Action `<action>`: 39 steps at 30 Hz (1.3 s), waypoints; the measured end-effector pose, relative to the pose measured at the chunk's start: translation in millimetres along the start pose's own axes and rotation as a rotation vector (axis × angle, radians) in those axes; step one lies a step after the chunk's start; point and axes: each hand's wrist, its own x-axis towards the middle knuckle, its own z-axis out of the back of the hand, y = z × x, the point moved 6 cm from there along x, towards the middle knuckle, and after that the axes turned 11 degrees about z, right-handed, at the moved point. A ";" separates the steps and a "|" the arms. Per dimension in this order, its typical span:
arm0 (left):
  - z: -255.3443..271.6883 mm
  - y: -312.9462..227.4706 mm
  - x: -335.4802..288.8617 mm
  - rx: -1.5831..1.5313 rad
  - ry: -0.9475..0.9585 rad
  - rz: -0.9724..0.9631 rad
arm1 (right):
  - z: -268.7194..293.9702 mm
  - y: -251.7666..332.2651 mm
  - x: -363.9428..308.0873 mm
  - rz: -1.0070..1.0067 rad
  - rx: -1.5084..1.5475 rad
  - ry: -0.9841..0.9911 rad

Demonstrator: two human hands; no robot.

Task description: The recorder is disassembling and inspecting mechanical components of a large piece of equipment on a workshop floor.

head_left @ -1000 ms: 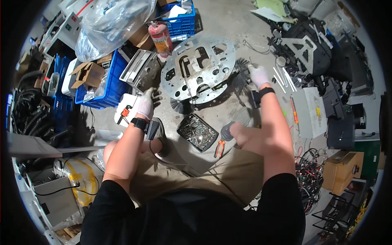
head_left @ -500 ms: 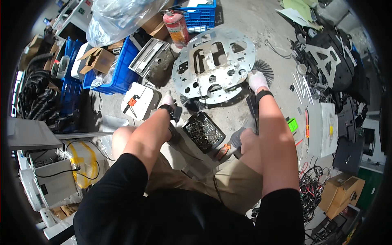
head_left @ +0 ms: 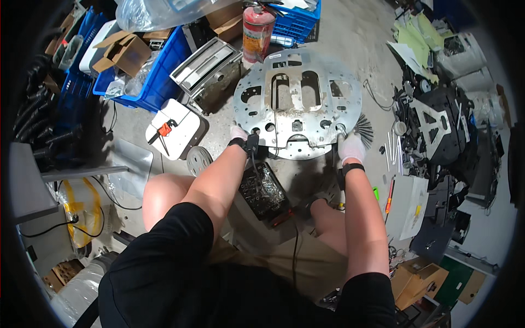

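A large round metal chassis plate (head_left: 320, 117) with cut-outs is in front of me, with a black round brush (head_left: 363, 131) at its right edge. My left hand (head_left: 238, 133), in a white glove, is closed at the plate's near left rim; its fingertips are partly hidden. At the near right rim my right hand (head_left: 351, 147), also gloved, grips the plate. A black tray of screws (head_left: 262, 188) lies between my legs, below the plate.
A red fire extinguisher (head_left: 257, 33) stands behind the plate. To the left are a metal box (head_left: 205, 76), a blue crate (head_left: 158, 82), a white panel with an orange-and-black tool (head_left: 164, 130) and a grey wheel (head_left: 199, 161). Metal rods (head_left: 394, 150) lie right.
My left hand has moved from beside the plate to its rim. The plate has turned and its near side now looks tilted up. The whole view has shifted too.
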 end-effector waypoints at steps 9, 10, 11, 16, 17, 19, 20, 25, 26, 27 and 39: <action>-66.0 24.1 25.7 -0.170 0.404 0.089 | -60.5 -86.1 33.8 -0.209 0.601 -0.163; -66.5 25.0 35.3 -0.099 0.375 0.069 | -67.0 -93.6 40.7 -0.139 0.664 -0.159; -70.0 25.1 43.0 -0.030 0.355 0.053 | -73.8 -102.4 46.5 -0.091 0.710 -0.140; -89.9 10.3 19.7 0.930 0.243 -0.453 | -69.6 -133.2 52.6 0.142 0.252 -0.270; -97.9 5.9 0.9 1.228 0.166 -0.664 | -66.0 -138.7 49.6 0.135 0.274 -0.263; -118.4 5.7 -38.6 1.527 0.077 -0.921 | -59.0 -154.0 40.8 -0.002 0.525 -0.238; -125.6 4.0 -54.7 1.573 0.026 -0.966 | -56.8 -160.9 35.6 -0.113 0.690 -0.218; -167.7 28.9 -40.5 0.367 0.484 -0.082 | -40.2 -169.9 16.0 -0.223 0.855 -0.231; -178.7 28.7 -23.2 0.302 0.541 -0.031 | -39.8 -170.4 14.8 -0.183 0.866 -0.220; -189.0 22.0 -1.8 0.393 0.557 -0.093 | -42.3 -174.7 11.7 -0.204 0.886 -0.217; -195.1 0.2 194.6 1.221 0.679 -0.909 | -16.9 -152.4 11.2 -0.224 0.836 -0.239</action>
